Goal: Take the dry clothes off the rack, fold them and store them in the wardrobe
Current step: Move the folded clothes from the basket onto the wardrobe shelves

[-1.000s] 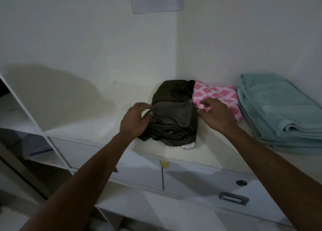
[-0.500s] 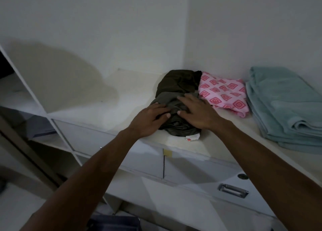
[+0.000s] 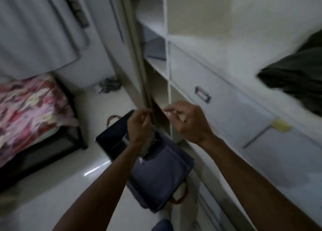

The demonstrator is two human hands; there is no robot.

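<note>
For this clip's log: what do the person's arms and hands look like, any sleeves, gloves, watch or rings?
Both forearms are bare along all that shows, with no sleeve edge in the frame. The left hand and right hand wear no gloves. No watch or wristband shows on either wrist. I see no rings, though motion blur and dim light make the fingers hard to check.

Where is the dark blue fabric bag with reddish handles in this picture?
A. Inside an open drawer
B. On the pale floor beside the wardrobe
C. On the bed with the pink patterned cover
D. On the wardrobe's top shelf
B: the dark blue fabric bag with reddish handles stands open on the pale floor, below both hands and next to the white wardrobe.
</note>
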